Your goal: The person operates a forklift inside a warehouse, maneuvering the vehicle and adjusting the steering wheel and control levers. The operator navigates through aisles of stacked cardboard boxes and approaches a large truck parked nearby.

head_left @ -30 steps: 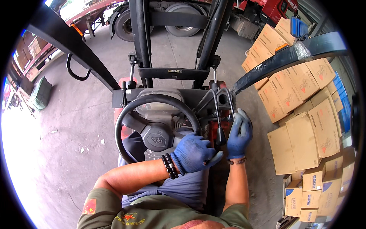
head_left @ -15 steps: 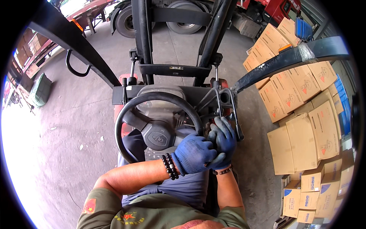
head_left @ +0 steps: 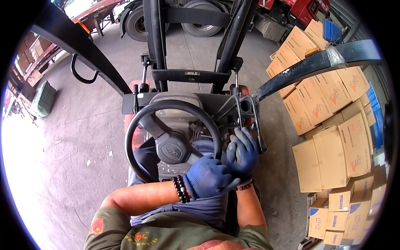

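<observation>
Both my hands wear blue work gloves and meet to the right of a black steering wheel [head_left: 173,102]. My left hand [head_left: 207,177] is closed, its fingers pressed against the lower palm and cuff of the glove on my right hand [head_left: 242,153]. Grey-coated fingers of the right hand stretch upward, open, with the palm turned partly toward the left hand. Just beyond the right fingertips stand black control levers [head_left: 259,139]. Dark beads [head_left: 181,188] circle my left wrist. The left fingertips are partly hidden against the right glove.
A forklift mast [head_left: 191,77] rises ahead, with truck wheels [head_left: 201,21] behind it. Stacked cardboard boxes [head_left: 329,156] line the right side. Black frame posts slope down on both sides, one with a grab handle [head_left: 85,79]. A green bundle [head_left: 43,98] lies far left.
My left hand has slid down toward me along the right glove, uncovering more of the right palm. The steering wheel's hub and spoke have turned slightly clockwise.
</observation>
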The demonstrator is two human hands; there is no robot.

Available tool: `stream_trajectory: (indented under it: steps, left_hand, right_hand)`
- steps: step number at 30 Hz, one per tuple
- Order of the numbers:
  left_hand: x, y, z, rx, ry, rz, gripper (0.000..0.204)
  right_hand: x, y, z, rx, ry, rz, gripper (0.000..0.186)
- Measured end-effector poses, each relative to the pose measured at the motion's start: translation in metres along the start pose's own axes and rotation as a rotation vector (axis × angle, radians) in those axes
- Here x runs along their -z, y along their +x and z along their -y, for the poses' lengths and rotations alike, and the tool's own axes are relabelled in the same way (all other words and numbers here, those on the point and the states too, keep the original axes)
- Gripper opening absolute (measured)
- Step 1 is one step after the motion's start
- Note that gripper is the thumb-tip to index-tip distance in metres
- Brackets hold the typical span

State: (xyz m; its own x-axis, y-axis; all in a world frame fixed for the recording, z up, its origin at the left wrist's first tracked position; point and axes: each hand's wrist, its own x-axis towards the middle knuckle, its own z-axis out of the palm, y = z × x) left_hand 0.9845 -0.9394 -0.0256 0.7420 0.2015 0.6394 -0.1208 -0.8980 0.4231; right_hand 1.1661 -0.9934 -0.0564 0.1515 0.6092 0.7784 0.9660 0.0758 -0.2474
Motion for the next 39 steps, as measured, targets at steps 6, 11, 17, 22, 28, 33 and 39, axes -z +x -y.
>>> stream_trajectory:
  steps: [6, 11, 17, 22, 28, 33, 39]
  left_hand:
    - [0.020, -0.054, 0.000, -0.036, -0.012, 0.184, 0.030]
    - [0.062, -0.101, 0.008, 0.036, 0.028, 0.169, 0.038]
    - [0.123, -0.129, 0.052, 0.228, 0.222, -0.031, 0.024]
    - [0.145, -0.099, 0.087, 0.417, 0.317, -0.258, 0.017]
    - [0.159, -0.082, 0.108, 0.443, 0.302, -0.260, 0.016]
    - [0.160, -0.082, 0.122, 0.451, 0.278, -0.279, 0.015]
    - [0.154, -0.085, 0.129, 0.441, 0.287, -0.285, 0.014]
  right_hand:
    - [-0.002, 0.007, 0.002, -0.029, 0.008, 0.002, 0.016]
    - [-0.009, 0.009, -0.013, -0.028, 0.001, 0.002, 0.016]
    - [-0.019, 0.020, -0.033, -0.027, 0.024, 0.001, 0.015]
    - [-0.030, 0.030, -0.049, -0.016, 0.075, 0.007, 0.014]
    - [-0.046, 0.050, -0.052, -0.024, 0.072, 0.003, 0.015]
    - [-0.058, 0.058, -0.051, -0.036, 0.077, 0.007, 0.015]
    - [-0.069, 0.053, -0.054, -0.046, 0.079, 0.007, 0.016]
